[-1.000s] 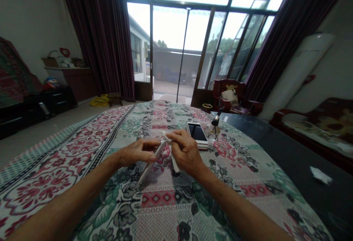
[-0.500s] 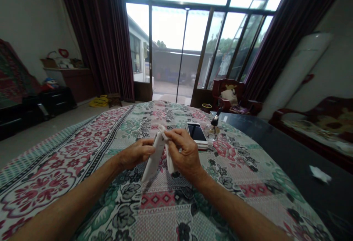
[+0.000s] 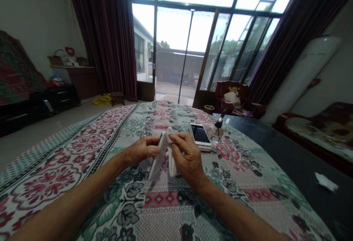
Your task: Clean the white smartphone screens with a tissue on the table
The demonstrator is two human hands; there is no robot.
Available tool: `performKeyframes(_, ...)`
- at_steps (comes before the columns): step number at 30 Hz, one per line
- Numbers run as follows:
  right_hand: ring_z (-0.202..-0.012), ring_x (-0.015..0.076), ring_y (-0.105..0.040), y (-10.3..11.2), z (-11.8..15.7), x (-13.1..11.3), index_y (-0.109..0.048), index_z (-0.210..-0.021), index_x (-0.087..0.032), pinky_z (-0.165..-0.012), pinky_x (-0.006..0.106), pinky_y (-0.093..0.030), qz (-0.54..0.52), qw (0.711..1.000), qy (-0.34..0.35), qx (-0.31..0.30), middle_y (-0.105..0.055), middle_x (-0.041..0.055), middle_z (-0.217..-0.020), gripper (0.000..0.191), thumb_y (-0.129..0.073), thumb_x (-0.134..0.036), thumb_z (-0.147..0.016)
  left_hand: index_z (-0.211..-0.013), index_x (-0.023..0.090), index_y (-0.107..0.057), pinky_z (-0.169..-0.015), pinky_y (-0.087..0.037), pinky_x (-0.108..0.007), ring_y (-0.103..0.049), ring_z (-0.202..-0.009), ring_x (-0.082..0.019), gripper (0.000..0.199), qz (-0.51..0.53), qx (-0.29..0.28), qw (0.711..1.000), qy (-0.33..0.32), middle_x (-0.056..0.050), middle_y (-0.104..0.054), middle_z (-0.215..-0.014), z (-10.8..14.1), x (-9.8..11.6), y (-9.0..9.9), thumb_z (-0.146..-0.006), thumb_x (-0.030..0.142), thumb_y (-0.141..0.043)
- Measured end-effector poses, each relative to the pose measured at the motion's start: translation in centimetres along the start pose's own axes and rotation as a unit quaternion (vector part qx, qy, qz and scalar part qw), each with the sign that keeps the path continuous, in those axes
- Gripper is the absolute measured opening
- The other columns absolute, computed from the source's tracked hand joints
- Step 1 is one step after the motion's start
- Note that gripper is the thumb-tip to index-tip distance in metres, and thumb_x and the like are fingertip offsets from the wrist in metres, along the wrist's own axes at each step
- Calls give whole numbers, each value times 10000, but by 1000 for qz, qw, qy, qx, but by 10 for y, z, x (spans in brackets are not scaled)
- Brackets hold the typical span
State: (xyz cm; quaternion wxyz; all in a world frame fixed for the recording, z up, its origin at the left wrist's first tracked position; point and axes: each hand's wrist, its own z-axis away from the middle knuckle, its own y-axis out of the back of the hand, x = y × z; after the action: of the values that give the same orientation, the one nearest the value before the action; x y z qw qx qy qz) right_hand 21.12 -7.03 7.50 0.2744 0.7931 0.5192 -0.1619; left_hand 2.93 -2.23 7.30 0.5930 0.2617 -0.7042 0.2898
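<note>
Tilted on edge above the patterned tablecloth is a flat white phone (image 3: 157, 162), gripped along its far side by my left hand (image 3: 143, 150), thumb on the near face. My right hand (image 3: 189, 157) pinches a folded white cloth (image 3: 173, 164) that hangs below its fingers. The cloth's top touches or nearly touches the phone's upper edge; the exact contact is hard to make out. Just beyond my right hand lies a small stack of phones, the top one a white phone (image 3: 200, 134) with a dark screen facing up.
The floral tablecloth (image 3: 160, 219) covers the table. Right of the phone stack stands a small dark-handled object (image 3: 219, 123) on a clear base. A crumpled white tissue (image 3: 326, 182) lies on the bare dark tabletop (image 3: 300, 167) at right. A wooden chair (image 3: 231, 94) stands behind.
The whole view has shifted slightly, so things appear a little further right. My right hand with the cloth has moved slightly along the phone's top edge; both holds are unchanged.
</note>
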Motion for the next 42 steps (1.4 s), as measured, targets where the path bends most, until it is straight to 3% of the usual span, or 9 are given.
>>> performKeyframes(8, -882, 165, -607, -5, 9, 1, -714, -995, -235, -773, 317, -526, -25, 999, 18, -38, -627, 44, -920, 300, -522, -65, -841, -1049, 129, -701, -660, -444, -265, -572, -710, -160, 449, 25, 32, 999, 0, -62, -682, -855, 0, -3, 1, -663, 355, -739)
performKeyframes(14, -912, 166, -604, 2, 1, 3, -712, -1001, -244, -808, 318, -517, -10, 1000, -17, 2, -634, 40, -951, 294, -540, -72, -837, -1099, 131, -700, -651, -428, -253, -559, -697, -143, 464, 4, 6, 1000, 0, -56, -680, -844, -2, -6, -1, -677, 322, -732)
performKeyframes(25, -843, 162, -611, -21, 38, -5, -726, -990, -216, -746, 323, -538, -44, 994, 11, -101, -640, 51, -892, 330, -520, -39, -802, -1040, 122, -685, -673, -497, -255, -611, -733, -163, 478, 49, 94, 994, -17, -85, -703, -925, 4, 3, 20, -634, 350, -793)
performKeyframes(33, -878, 162, -595, -17, 31, -7, -712, -1003, -196, -780, 334, -532, -47, 994, 19, -92, -621, 56, -922, 325, -507, -38, -806, -966, 106, -691, -616, -495, -228, -603, -658, -148, 453, 80, 111, 990, -25, -57, -685, -741, -1, -1, 11, -617, 372, -803)
performKeyframes(38, -869, 160, -582, -16, 33, -8, -691, -1046, -198, -765, 331, -541, -42, 985, 81, -147, -601, 56, -949, 393, -478, -16, -770, -911, 116, -689, -563, -482, -209, -586, -593, -125, 409, 92, 122, 988, -18, -33, -671, -713, 0, -3, 13, -611, 363, -815)
performKeyframes(42, -893, 162, -578, -13, 25, -4, -672, -1055, -197, -786, 341, -537, -25, 990, 84, -108, -589, 59, -965, 357, -463, -30, -819, -850, 111, -685, -557, -477, -196, -579, -590, -112, 397, 110, 122, 986, -17, -32, -665, -711, -2, -4, 9, -592, 370, -842)
